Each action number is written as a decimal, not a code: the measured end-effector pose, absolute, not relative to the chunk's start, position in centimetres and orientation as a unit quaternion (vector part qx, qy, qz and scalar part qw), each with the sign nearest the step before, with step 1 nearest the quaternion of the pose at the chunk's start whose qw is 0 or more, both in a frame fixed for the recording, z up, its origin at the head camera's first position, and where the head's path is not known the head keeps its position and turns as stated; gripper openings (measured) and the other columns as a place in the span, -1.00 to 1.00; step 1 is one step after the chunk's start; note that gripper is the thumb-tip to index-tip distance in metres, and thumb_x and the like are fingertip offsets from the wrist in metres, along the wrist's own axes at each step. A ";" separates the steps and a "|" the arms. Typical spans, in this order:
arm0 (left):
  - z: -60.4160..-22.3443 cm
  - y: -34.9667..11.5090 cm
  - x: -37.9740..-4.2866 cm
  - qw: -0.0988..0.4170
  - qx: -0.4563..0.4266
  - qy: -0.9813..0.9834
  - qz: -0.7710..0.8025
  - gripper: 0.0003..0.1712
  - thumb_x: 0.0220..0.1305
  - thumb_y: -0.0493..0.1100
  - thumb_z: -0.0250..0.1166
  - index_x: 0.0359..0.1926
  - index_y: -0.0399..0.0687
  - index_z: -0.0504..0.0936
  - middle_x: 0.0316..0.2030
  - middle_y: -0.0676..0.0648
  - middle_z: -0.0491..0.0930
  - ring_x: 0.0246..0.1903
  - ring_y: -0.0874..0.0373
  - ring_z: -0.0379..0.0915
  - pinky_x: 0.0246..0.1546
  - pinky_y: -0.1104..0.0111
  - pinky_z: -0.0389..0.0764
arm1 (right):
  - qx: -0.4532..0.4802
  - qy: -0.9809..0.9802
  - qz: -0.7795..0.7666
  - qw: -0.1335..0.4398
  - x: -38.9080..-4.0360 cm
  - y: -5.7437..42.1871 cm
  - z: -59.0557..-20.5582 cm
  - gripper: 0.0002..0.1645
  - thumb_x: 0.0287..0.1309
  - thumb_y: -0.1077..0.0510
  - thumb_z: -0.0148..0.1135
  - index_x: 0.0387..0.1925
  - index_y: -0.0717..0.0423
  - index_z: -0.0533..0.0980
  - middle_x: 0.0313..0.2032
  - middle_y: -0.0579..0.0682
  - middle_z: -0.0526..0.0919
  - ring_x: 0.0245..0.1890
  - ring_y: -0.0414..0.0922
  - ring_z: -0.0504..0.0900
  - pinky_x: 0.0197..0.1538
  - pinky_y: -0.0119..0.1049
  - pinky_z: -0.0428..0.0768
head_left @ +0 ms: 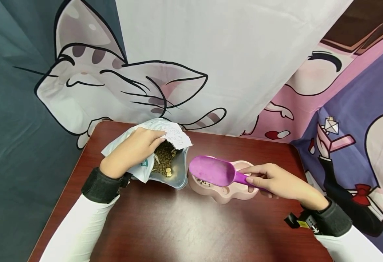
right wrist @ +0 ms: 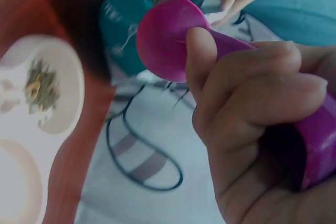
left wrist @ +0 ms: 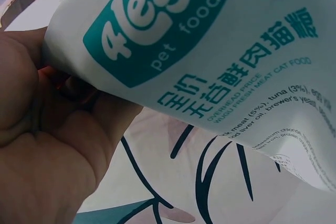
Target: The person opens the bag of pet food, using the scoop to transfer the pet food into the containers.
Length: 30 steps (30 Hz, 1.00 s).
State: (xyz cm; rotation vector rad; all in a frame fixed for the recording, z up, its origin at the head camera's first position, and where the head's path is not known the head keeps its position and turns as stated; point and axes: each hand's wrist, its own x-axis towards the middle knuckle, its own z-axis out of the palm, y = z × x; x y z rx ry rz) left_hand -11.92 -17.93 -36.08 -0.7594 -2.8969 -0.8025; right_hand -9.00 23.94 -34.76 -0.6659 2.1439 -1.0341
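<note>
My left hand grips the top edge of an open cat food bag, white with teal printing. Brown kibble with a few pale chunks shows through the bag's mouth. In my right hand is a purple scoop, held by its handle. The scoop's bowl looks bare inside and hangs over the left part of a pale pink double pet bowl, hiding some of it. Some kibble lies in one compartment in the right wrist view; the other compartment looks bare.
Everything stands on a reddish-brown table. The bag and the pet bowl are side by side near its back edge. Behind the table hangs a cloth printed with cartoon cats. Both wrists wear black bands.
</note>
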 end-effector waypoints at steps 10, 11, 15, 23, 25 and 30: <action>-36.3 -17.8 -11.7 0.027 -0.245 -0.932 -0.265 -0.82 0.48 -0.26 0.20 -0.31 -0.09 0.66 -0.47 -0.04 0.55 -0.25 0.00 0.53 -0.10 0.04 0.57 | -0.291 0.825 -0.384 0.296 -7.7 20.2 -34.3 -0.71 0.50 0.07 0.19 0.14 -0.07 0.65 -0.52 -0.14 0.54 -0.71 -0.34 0.41 -0.65 -0.38 0.46; -36.3 -17.8 -11.7 0.025 -0.246 -0.932 -0.265 -0.82 0.49 -0.26 0.19 -0.29 -0.10 0.67 -0.46 -0.05 0.57 -0.23 -0.01 0.54 -0.09 0.04 0.58 | -0.301 0.830 -0.375 0.282 -7.6 19.7 -34.3 -0.72 0.50 0.08 0.19 0.13 -0.09 0.66 -0.49 -0.16 0.55 -0.70 -0.35 0.43 -0.63 -0.39 0.48; -36.3 -17.7 -11.5 0.022 -0.243 -0.933 -0.265 -0.83 0.49 -0.26 0.19 -0.14 -0.15 0.72 -0.37 -0.07 0.66 -0.15 -0.01 0.61 -0.02 0.01 0.60 | -0.363 0.867 -0.288 0.185 -7.4 17.5 -34.3 -0.72 0.46 0.09 0.21 0.11 -0.15 0.68 -0.59 -0.37 0.49 -0.55 -0.43 0.46 -0.34 -0.41 0.52; -36.1 -17.7 -11.4 0.024 -0.248 -0.932 -0.262 -0.85 0.48 -0.27 0.20 -0.25 -0.12 0.68 -0.50 -0.01 0.52 -0.23 0.00 0.57 -0.08 0.05 0.59 | -0.373 0.894 -0.207 0.135 -7.8 13.0 -34.7 -0.90 0.43 0.12 0.16 -0.16 -0.05 0.60 -0.62 -0.32 0.42 -0.64 -0.42 0.31 -0.51 -0.48 0.39; -36.1 -17.7 -11.4 0.022 -0.246 -0.933 -0.261 -0.85 0.48 -0.27 0.20 -0.19 -0.15 0.71 -0.44 -0.05 0.60 -0.18 -0.03 0.61 -0.04 0.03 0.61 | -0.375 0.892 -0.213 0.135 -7.8 12.2 -34.9 -0.90 0.43 0.15 0.16 -0.20 -0.01 0.60 -0.61 -0.29 0.42 -0.63 -0.40 0.30 -0.50 -0.48 0.40; -36.2 -17.6 -11.3 0.016 -0.241 -0.936 -0.255 -0.82 0.48 -0.25 0.21 -0.09 -0.18 0.73 -0.34 -0.08 0.69 -0.11 -0.04 0.63 0.04 0.00 0.62 | -0.383 0.892 -0.204 0.124 -7.7 10.5 -35.1 -0.79 0.43 0.18 0.18 -0.41 0.00 0.52 -0.62 -0.26 0.34 -0.58 -0.32 0.34 -0.37 -0.45 0.46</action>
